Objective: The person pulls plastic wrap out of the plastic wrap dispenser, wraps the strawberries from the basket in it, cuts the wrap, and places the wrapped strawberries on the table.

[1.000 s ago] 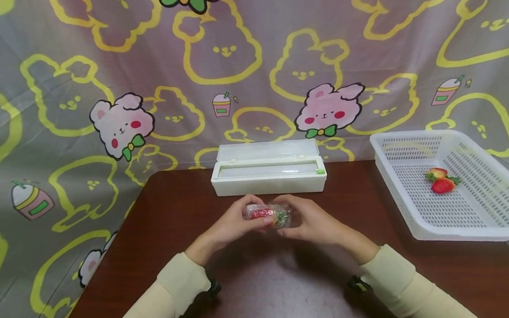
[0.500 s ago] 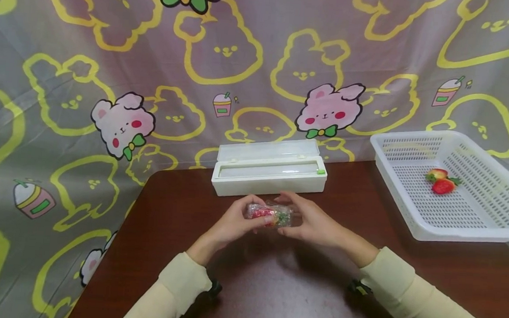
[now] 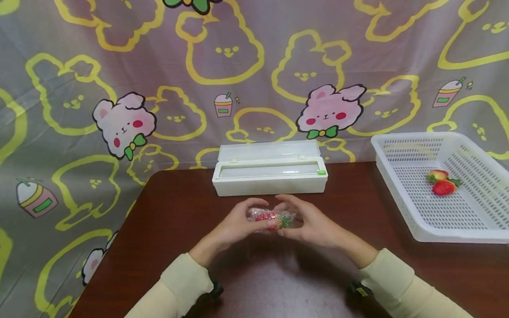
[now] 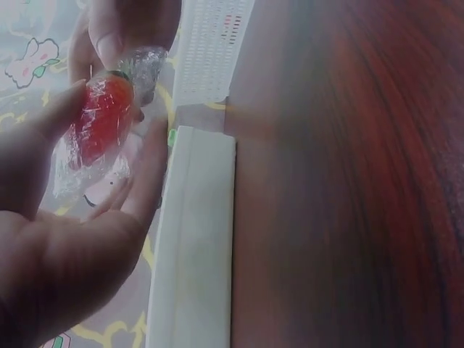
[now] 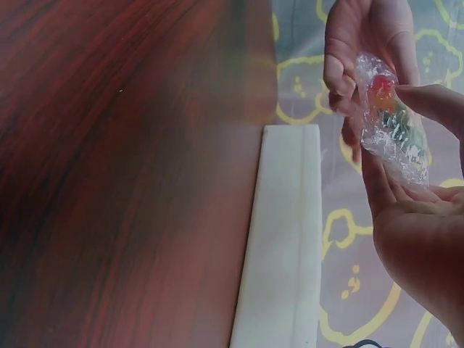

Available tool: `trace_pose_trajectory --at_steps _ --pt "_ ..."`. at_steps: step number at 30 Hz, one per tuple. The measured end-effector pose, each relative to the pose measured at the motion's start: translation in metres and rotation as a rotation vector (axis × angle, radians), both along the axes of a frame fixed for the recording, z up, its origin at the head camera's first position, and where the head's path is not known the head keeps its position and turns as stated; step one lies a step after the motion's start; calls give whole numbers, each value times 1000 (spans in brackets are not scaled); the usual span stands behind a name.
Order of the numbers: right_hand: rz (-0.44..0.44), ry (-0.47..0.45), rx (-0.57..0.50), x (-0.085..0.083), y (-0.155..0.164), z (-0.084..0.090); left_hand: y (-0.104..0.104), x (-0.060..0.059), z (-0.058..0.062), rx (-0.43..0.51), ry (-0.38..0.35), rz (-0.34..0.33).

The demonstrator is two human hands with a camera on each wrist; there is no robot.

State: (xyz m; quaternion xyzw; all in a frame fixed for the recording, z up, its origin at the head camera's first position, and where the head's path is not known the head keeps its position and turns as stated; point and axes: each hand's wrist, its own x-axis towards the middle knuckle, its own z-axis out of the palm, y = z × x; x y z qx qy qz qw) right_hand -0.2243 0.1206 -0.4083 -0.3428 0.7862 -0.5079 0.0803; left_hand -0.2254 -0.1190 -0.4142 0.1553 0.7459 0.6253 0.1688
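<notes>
Head view: a wrapped strawberry [image 3: 271, 218] is held above the table [image 3: 298, 290], pinched between left hand [image 3: 237, 225] and right hand [image 3: 316, 226], just near of the film dispenser box [image 3: 269, 174]. Far right, two strawberries [image 3: 441, 182] are seen in the basket [image 3: 458, 227].

Left wrist view: the berry [image 4: 101, 123] is pinched by the left grip.

Right wrist view: the film's leafy end [image 5: 397, 134] is pinched by the right grip.

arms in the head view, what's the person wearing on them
Both arms wear long, pale cream sleeves: the left sleeve and the right sleeve, each ending in a snug cuff at the wrist. A small black device with a strap shows under each wrist, the left device and the right device. The hands are bare, with no gloves.
</notes>
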Motion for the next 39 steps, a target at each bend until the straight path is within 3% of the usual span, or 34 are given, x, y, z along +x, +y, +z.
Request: trace_pose_trajectory --at_steps 2,9,15,19,22,25,31,33,36,39 --pt "-13 48 12 1 0 -2 1 0 0 13 -23 -8" --pt "-60 431 193 9 -11 -6 4 2 -2 71 -59 -19" --pt "-94 660 352 15 -17 -8 10 2 -6 79 -66 13" --pt "-107 684 376 13 -16 -12 13 3 -8 55 -88 32" --pt "-92 634 343 10 -13 -13 12 4 -8 -10 -57 11" --pt "-84 597 320 8 -9 -12 7 6 -5 -141 82 -23" --pt "-114 565 325 7 -1 -10 0 9 -4 -570 679 -67" --pt "-111 551 321 8 0 -11 3 10 -3 -673 826 -77" --pt "-91 540 312 8 -1 -12 9 13 -3 -744 922 -73" --pt "-80 542 311 8 -3 -15 12 14 -2 -734 920 -60"
